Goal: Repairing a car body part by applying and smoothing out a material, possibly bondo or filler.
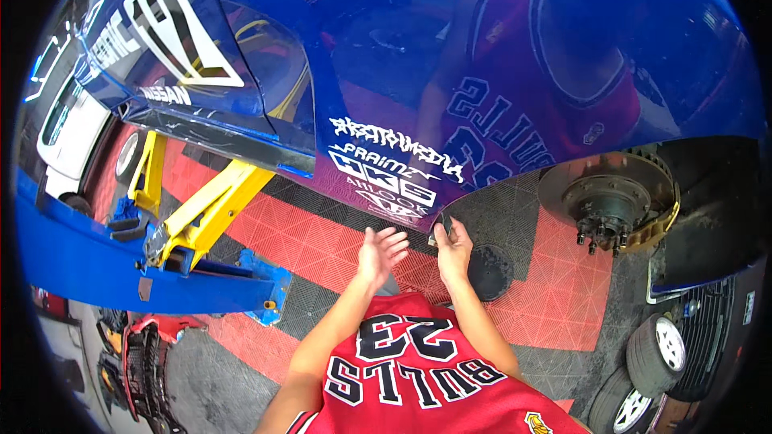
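A glossy blue car body panel fills the upper view, with white lettering decals low on its purple-tinted corner. My right hand is at the lower tip of that corner, beside the wheel opening. Its fingers are closed around a small dark piece that I cannot make out. Just to the left, my left hand is below the decals with its fingers stretched and apart. It holds nothing and appears clear of the panel.
Yellow lift arms reach under the car from a blue lift base at left. At right, a bare brake disc with studs shows. Loose wheels are at lower right. Red and grey tiles cover the floor.
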Available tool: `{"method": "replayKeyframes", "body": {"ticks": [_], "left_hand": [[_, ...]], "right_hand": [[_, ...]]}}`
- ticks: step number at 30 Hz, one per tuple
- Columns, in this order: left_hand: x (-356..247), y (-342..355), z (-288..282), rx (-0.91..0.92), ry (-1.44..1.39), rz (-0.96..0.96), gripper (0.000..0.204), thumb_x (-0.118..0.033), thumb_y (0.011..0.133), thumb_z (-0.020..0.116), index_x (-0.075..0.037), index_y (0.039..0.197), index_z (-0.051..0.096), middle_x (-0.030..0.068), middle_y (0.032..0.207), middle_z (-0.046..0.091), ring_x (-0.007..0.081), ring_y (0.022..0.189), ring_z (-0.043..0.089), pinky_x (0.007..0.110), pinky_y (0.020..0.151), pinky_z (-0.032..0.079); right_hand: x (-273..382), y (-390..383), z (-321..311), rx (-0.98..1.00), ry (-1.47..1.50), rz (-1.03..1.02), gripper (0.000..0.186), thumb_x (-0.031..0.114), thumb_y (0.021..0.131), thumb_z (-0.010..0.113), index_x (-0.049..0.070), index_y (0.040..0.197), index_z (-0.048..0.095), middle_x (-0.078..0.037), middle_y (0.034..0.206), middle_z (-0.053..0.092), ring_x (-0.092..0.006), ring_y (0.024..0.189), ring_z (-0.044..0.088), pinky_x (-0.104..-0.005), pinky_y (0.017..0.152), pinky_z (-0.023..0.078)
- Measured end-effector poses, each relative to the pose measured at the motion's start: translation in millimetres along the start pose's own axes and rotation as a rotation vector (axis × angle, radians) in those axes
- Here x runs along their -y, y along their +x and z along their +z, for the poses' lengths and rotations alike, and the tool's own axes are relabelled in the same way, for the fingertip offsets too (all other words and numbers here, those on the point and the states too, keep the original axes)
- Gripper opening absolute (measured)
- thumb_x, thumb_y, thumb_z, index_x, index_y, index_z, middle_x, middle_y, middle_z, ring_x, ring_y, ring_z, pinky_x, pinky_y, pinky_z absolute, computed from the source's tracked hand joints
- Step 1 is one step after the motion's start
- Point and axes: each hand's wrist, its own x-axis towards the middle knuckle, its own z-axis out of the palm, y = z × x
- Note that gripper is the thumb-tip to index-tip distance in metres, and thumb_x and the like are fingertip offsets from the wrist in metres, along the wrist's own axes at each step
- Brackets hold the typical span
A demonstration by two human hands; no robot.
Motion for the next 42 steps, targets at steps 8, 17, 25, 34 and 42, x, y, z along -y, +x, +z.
{"method": "replayKeyframes", "body": {"ticks": [8,17,25,34,42], "left_hand": [[28,16,-7,-0.211,-0.108,-0.129,0.063,-0.051,0.099,0.016,0.000,0.128,0.041,0.0198,0.120,0.057,0.0315,0.105,0.056,0.045,0.089,0.046],[34,14,-20,-0.334,-0.127,-0.173,0.054,-0.048,0.098,0.018,-0.004,0.109,0.046,0.0180,0.114,0.058,0.0308,0.098,0.056,0.045,0.088,0.045],[41,12,-10,-0.328,-0.104,-0.192,0.054,-0.049,0.098,0.019,-0.004,0.103,0.048,0.0175,0.109,0.060,0.0308,0.096,0.057,0.044,0.086,0.046],[40,12,-8,-0.318,-0.054,-0.176,0.053,-0.049,0.098,0.021,-0.004,0.107,0.047,0.0176,0.108,0.060,0.0303,0.097,0.056,0.045,0.086,0.046],[47,13,-16,-0.307,-0.057,-0.211,0.052,-0.049,0.097,0.022,-0.005,0.107,0.047,0.0156,0.106,0.059,0.0283,0.092,0.057,0.042,0.082,0.047]], "right_hand": [[20,-9,7,0.001,-0.089,0.041,0.025,0.012,0.092,0.060,-0.002,0.112,0.056,-0.002,0.084,0.061,-0.0074,0.066,0.054,-0.0224,0.059,0.045],[10,-7,5,0.046,-0.070,-0.086,0.028,0.015,0.092,0.060,-0.003,0.112,0.056,-0.001,0.080,0.059,-0.0073,0.064,0.053,-0.0227,0.058,0.044],[6,4,2,0.006,-0.181,-0.154,0.030,0.017,0.092,0.060,-0.003,0.114,0.056,-0.002,0.087,0.060,-0.0073,0.070,0.053,-0.0230,0.062,0.044],[2,10,3,0.025,-0.192,-0.121,0.031,0.018,0.093,0.060,-0.005,0.113,0.056,-0.002,0.086,0.061,-0.0068,0.070,0.054,-0.0223,0.063,0.045],[-6,-3,2,-0.035,-0.133,-0.129,0.031,0.017,0.092,0.060,-0.004,0.115,0.056,-0.003,0.081,0.061,-0.0089,0.064,0.056,-0.0243,0.059,0.046]]}}
